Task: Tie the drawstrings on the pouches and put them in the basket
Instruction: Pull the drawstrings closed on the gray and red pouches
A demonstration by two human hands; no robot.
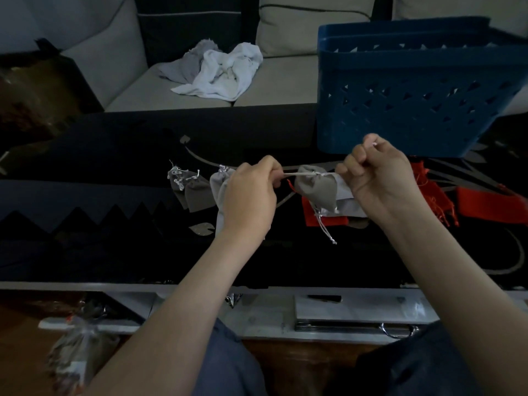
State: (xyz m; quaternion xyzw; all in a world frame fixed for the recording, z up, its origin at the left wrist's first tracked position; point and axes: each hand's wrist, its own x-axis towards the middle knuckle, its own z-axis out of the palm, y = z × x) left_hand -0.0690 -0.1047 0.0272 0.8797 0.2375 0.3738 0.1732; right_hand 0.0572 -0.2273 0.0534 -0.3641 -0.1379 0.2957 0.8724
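As left hand [251, 195] and right hand [377, 178] pinch drawstrings [300, 174], pouch [317, 190] hangs.

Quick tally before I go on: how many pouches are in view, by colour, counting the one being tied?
Grey pouches: 5 (held one, three at left, one under it)
Red pouches: 3 ()
Total: 8 in view; overlaps may hide more.

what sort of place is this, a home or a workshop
Most likely a living room at home: a pale sofa with cushions stands behind a low dark table, crumpled cloths lie on its seat, and a blue basket sits on the table beside small pouches.
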